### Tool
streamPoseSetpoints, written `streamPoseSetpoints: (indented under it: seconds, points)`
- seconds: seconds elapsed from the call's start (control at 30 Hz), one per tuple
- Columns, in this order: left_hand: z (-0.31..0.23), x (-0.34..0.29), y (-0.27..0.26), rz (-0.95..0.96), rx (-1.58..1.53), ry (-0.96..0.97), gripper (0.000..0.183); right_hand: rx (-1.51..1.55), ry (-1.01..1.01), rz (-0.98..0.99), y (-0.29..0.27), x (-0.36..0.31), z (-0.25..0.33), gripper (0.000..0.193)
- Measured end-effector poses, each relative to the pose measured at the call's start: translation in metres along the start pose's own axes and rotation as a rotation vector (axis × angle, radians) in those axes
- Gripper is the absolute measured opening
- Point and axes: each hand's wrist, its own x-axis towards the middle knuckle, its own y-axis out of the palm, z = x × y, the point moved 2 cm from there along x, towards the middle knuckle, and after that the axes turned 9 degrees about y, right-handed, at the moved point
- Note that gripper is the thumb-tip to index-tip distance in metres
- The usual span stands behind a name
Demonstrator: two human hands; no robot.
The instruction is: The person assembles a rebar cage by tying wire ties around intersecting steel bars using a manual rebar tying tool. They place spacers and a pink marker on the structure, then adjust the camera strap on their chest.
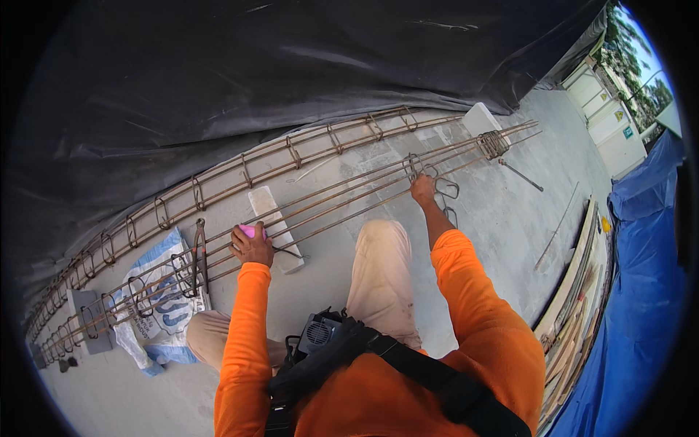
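My left hand (253, 249) is closed over a small pink object (249, 231) whose kind I cannot make out, right at the long rebar rods (342, 195). Out to the right, my right hand (422, 191) grips a wire stirrup (412, 166) around the rods; its fingertips are partly hidden. Further along hangs a tight bunch of stirrups (493, 145). To the left of my left hand, a pair of rusty pincers (199, 251) stands against the rods, near stirrups spaced along them. A pale block (271, 204) supports the rods from below.
A finished rebar cage (247, 171) lies along the black sheeting (218, 73). A white-blue sack (164, 320) and a grey block (91, 320) sit under the rods at left. At right are a metal bar tool (523, 175), timber strips (575, 313) and blue tarp (641, 284).
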Motion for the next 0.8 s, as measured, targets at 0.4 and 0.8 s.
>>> streamPoseSetpoints:
  seconds: [0.4,0.8]
  points:
    - [0.012,-0.002,0.001,0.12,-0.017,0.105,0.059,0.098,0.305,0.094,-0.018,0.002,-0.009,0.043]
    - [-0.002,0.011,0.0,0.213,-0.01,0.038,0.06,0.156,-0.199,0.082,-0.004,0.011,-0.016,0.037]
